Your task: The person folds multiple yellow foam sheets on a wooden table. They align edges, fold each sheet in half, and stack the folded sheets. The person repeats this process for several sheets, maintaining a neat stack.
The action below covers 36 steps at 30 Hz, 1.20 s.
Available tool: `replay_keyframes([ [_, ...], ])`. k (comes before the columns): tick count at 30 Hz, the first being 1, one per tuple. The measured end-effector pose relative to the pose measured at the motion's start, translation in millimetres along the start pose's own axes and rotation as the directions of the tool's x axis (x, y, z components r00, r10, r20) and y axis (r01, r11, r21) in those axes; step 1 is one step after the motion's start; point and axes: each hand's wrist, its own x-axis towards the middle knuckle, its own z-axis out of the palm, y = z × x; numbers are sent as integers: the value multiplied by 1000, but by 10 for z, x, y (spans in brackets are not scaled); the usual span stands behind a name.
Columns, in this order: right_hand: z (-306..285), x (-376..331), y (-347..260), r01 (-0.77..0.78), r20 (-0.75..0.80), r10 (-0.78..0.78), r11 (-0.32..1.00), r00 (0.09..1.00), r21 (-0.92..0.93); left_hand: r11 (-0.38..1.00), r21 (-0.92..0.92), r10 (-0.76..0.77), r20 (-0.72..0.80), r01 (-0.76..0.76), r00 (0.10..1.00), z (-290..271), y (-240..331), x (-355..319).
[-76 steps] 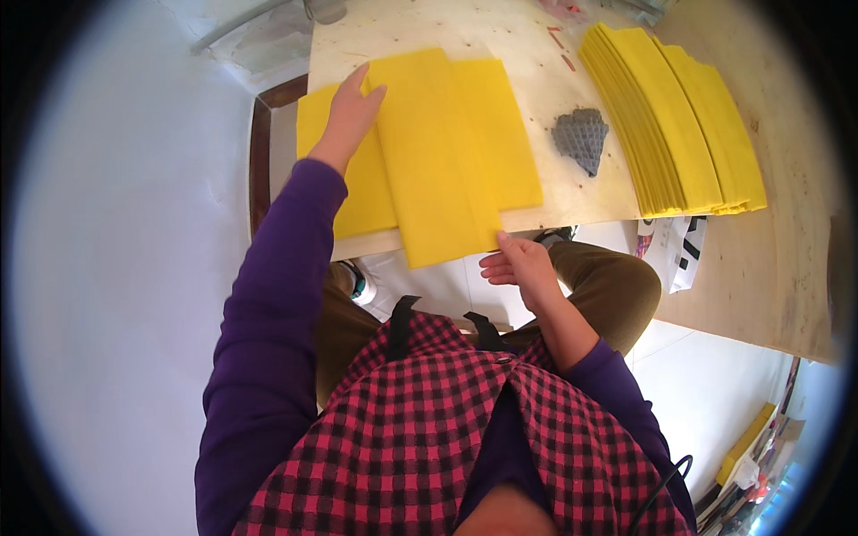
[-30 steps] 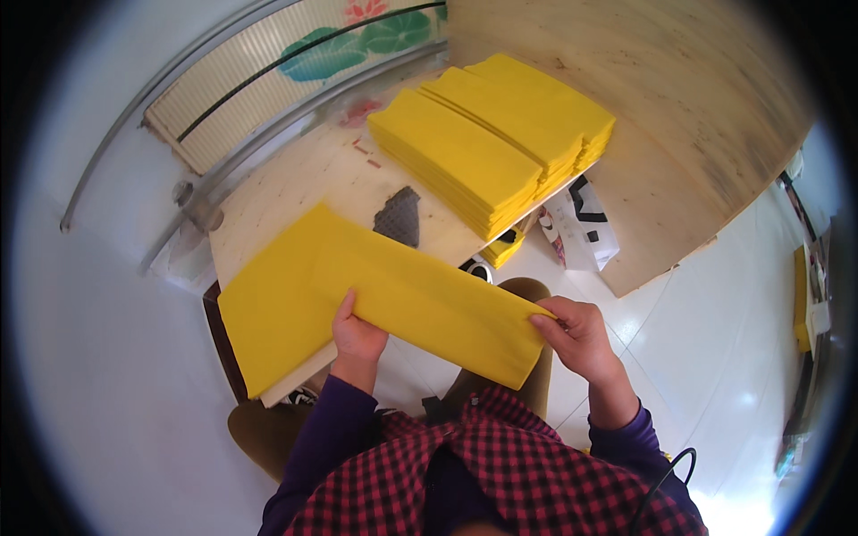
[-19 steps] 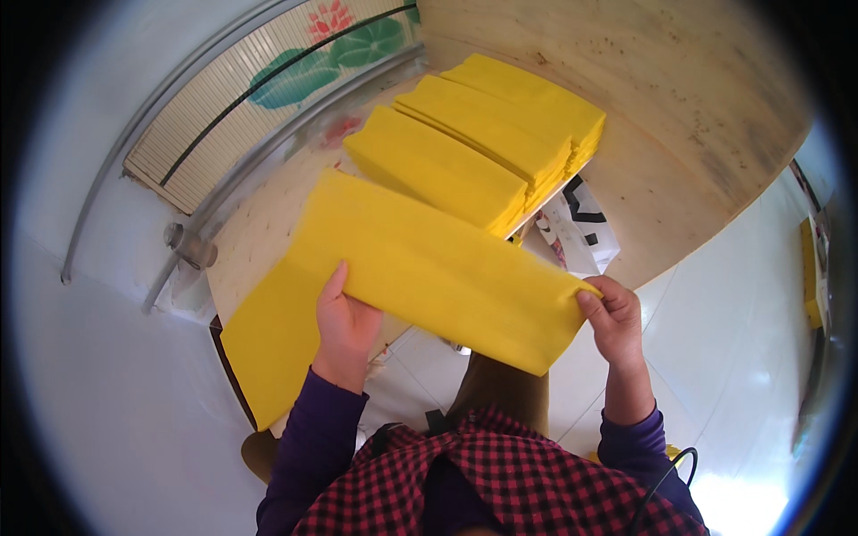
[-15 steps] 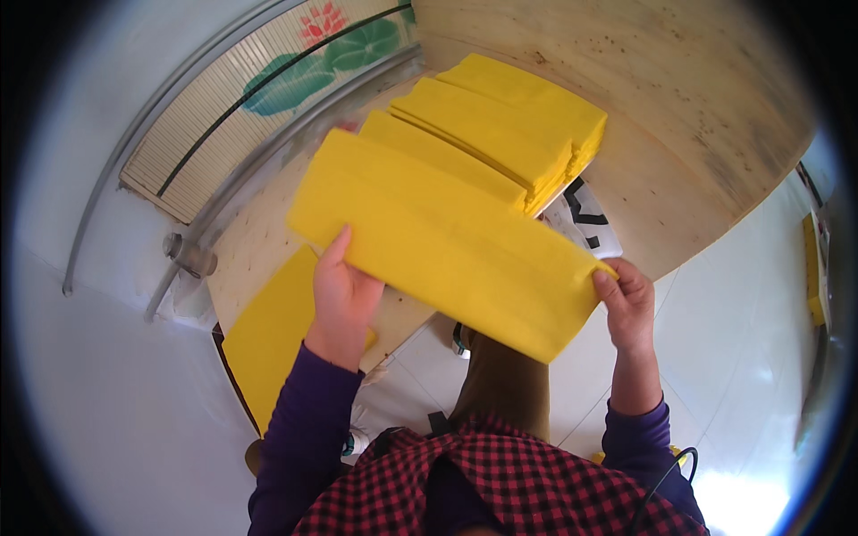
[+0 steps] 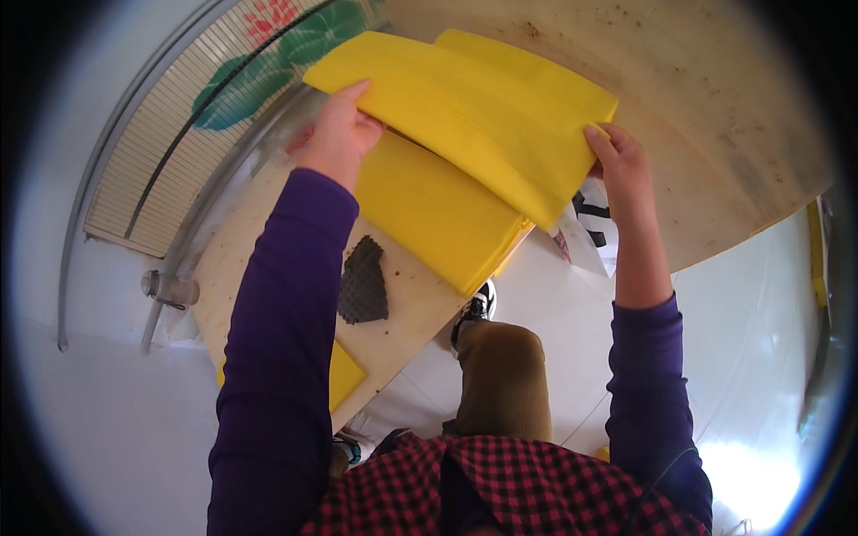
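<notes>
A folded yellow sheet (image 5: 474, 121), which looks like cloth, is stretched between my two hands over the far part of the wooden board. My left hand (image 5: 340, 134) pinches its left end, thumb on top. At the right end, my right hand (image 5: 621, 165) grips a corner between thumb and fingers. Beneath the sheet and nearer to me lies a stack of yellow folded sheets (image 5: 429, 210). More yellow folded material (image 5: 536, 71) shows behind the held sheet, partly hidden by it.
A dark grey textured scrap (image 5: 364, 284) lies on the wooden board (image 5: 416, 330). Another yellow piece (image 5: 344, 375) is at the near left, partly behind my left arm. White printed paper (image 5: 594, 228) sits by the stack's right end. A grey pipe fitting (image 5: 170, 288) is at the left wall.
Both hands have carried the yellow sheet away from me, up over the far stack. The nearer stack and the grey scrap now show more fully.
</notes>
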Motion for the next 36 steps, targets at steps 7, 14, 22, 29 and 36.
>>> replay_keyframes([
  [7,50,522,352,-57,1,57,996,998,-73,990,96,-97,-110,108,989,-38,-230,587],
  [14,60,555,450,-108,-36,104,980,994,-165,985,132,-95,-145,114,985,-28,-318,668],
  [22,82,521,443,-96,-50,88,974,995,-204,989,119,-65,-178,87,982,-139,-381,813],
  [29,102,488,448,-91,-63,77,964,995,-249,980,196,39,-307,23,951,-276,-291,1054],
  [36,104,456,456,-88,-75,70,958,995,-273,927,376,145,-371,5,917,-133,-134,842],
])
